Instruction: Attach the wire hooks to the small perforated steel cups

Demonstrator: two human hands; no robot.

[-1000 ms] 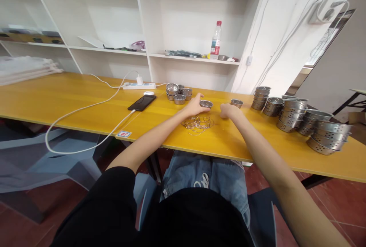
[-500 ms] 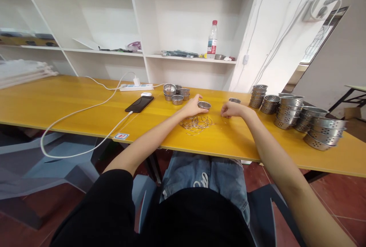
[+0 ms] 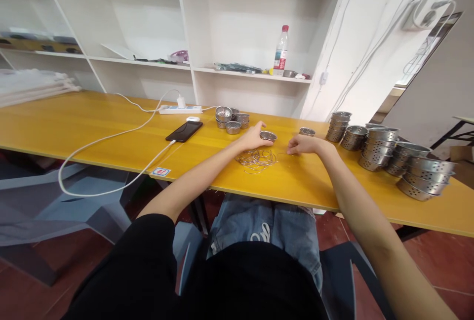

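Perforated metal cup (image 3: 268,136): upright on the tabletop (image 3: 207,162), open side up, located at the left hand (image 3: 255,137). The fingers of the left hand are spread and curved around it, with the thumb against its near side. One fingertip on the far side stands apart from the rim; whether the fingers grip the cup cannot be told.

Right hand (image 3: 299,145): to the right of the cup and slightly nearer the person, low over the tabletop. Its fingers are closed in a pinch, with a thin wire (image 3: 283,152) extending from the tips towards the cup's side.

Loose wire tangle (image 3: 256,161): on the tabletop, nearer the person than the cup and slightly to its left, below the left hand.

Second cup (image 3: 307,132): right of the cup, upright, partly hidden by the right hand. Small cup cluster (image 3: 233,128): left of the cup and farther back, some cups stacked. Cup stacks (image 3: 378,147): well to the right of the cup, several nested high.

Phone (image 3: 184,131): well to the left of the cup, cable attached. Power strip (image 3: 181,110): farther back on that side. Bottle (image 3: 280,55): upright on the shelf (image 3: 244,73), beyond the cup.
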